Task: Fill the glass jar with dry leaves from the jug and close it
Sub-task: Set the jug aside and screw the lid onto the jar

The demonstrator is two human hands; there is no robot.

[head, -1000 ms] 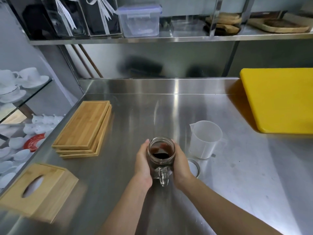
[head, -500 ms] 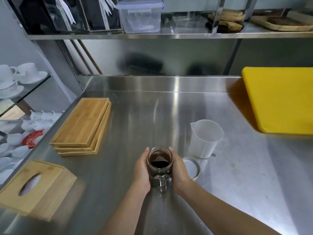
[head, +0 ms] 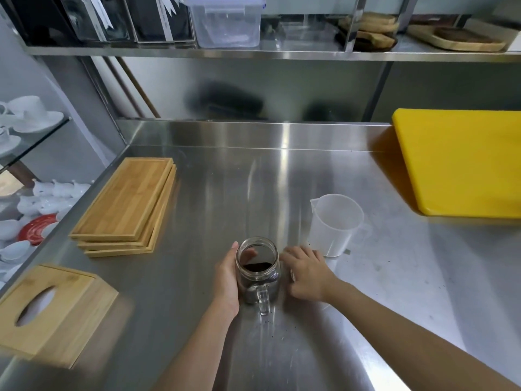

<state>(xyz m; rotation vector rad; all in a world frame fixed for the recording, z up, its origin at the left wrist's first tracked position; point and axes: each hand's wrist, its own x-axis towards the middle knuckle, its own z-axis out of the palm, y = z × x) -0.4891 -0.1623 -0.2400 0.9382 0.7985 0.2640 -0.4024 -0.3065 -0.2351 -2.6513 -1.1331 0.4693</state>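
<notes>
While the steel counter (head: 282,170) spreads wide around it, the glass jar (head: 258,270) serves as the landmark: it stands upright near the front edge, mouth open, dark dry leaves (head: 257,267) filling its lower part, its handle pointing toward the person. Beyond the jar and to its right stands the jug (head: 334,224), upright and seemingly empty, so the pouring looks finished. The left hand (head: 227,280) wraps the jar's left side, fingers curled on the glass. The right hand (head: 307,273) lies palm down just right of the jar, fingers loosely spread over the lid (head: 293,275), of which only a sliver shows; whether it grips yet I cannot tell. Closing turns on this: the lid sits right of the jar, nearest the right hand, and must travel leftward and up onto the mouth.
</notes>
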